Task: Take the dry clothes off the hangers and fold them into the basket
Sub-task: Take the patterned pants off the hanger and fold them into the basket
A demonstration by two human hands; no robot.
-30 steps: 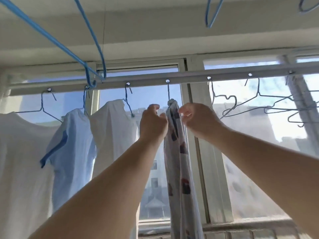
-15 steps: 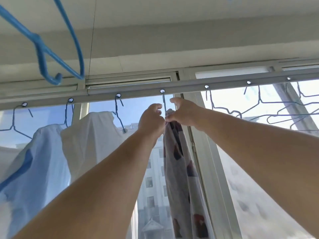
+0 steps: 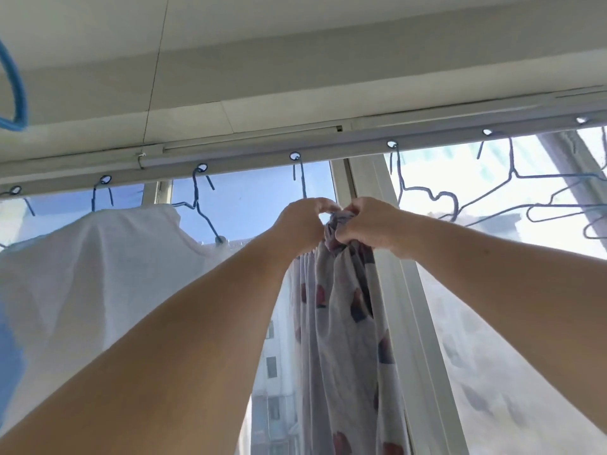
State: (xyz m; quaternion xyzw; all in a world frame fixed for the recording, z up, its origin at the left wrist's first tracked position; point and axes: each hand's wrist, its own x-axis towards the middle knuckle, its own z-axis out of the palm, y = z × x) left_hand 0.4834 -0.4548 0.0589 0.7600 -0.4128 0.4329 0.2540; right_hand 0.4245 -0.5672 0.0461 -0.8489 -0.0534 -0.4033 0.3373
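Note:
A pale patterned garment (image 3: 341, 310) with dark red and blue blotches hangs bunched from a blue wire hanger (image 3: 300, 180) hooked in the rail (image 3: 249, 160). My left hand (image 3: 300, 224) is raised to the garment's top just below the hook, fingers curled on the cloth. My right hand (image 3: 371, 224) grips the bunched top of the same garment from the right side. The hanger's lower part is hidden behind both hands. The basket is out of view.
A white shirt (image 3: 98, 274) hangs on a hanger (image 3: 200, 205) to the left, with a blue garment (image 3: 8, 356) at the left edge. Several bare wire hangers (image 3: 512, 192) hang to the right. A blue plastic hanger (image 3: 14, 93) shows top left. Window frame (image 3: 410, 307) behind.
Both hands have closed in on the top of the patterned garment and bunched it. The view has tilted further up and moved closer.

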